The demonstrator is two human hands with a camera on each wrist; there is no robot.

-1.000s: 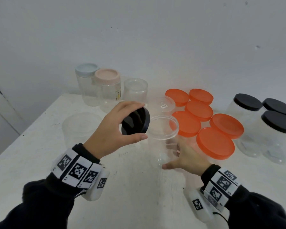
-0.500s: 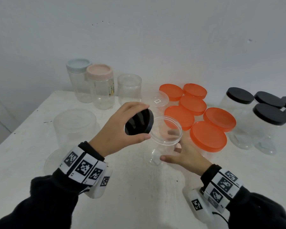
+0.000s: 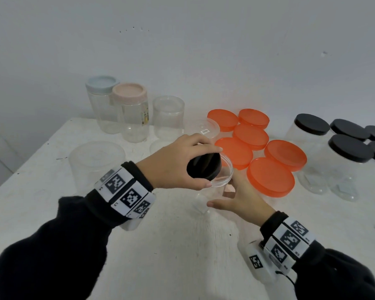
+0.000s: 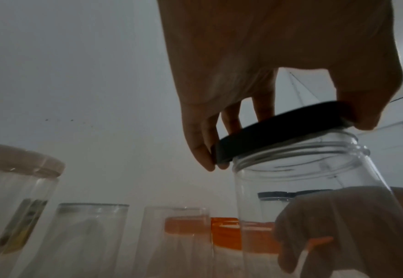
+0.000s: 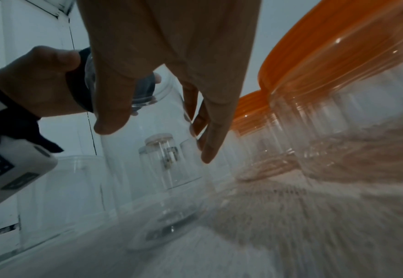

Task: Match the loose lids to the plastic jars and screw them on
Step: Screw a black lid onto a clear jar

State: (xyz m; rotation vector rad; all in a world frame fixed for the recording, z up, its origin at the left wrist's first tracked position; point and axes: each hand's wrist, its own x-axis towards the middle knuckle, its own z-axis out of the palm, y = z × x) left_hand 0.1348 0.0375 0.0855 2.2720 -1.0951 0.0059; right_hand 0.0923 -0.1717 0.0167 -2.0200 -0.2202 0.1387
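Observation:
A clear plastic jar [image 3: 212,197] stands on the white table [image 3: 182,245] in the middle. My right hand [image 3: 223,198] grips its lower body, thumb on the near side and fingers behind. My left hand [image 3: 212,167] holds a black lid [image 3: 204,167] by its rim, over the jar's open mouth. In the left wrist view the black lid [image 4: 279,129] sits askew: one edge touches the jar [image 4: 302,178] rim, while the other hangs lower outside it. The right wrist view shows my thumb [image 5: 109,105] and fingers [image 5: 210,135] either side of the jar [image 5: 152,154].
Several orange-lidded jars [image 3: 271,176] crowd just right of the held jar. Black-lidded jars [image 3: 349,148] stand at the far right. Blue-lidded [image 3: 102,85] and pink-lidded [image 3: 129,93] jars and a clear jar [image 3: 168,113] line the back wall. A wide clear tub [image 3: 95,161] is at the left.
My left hand has carried the black lid rightward from beside the jar mouth to over it, turning it flatter. The right hand has kept its hold on the jar.

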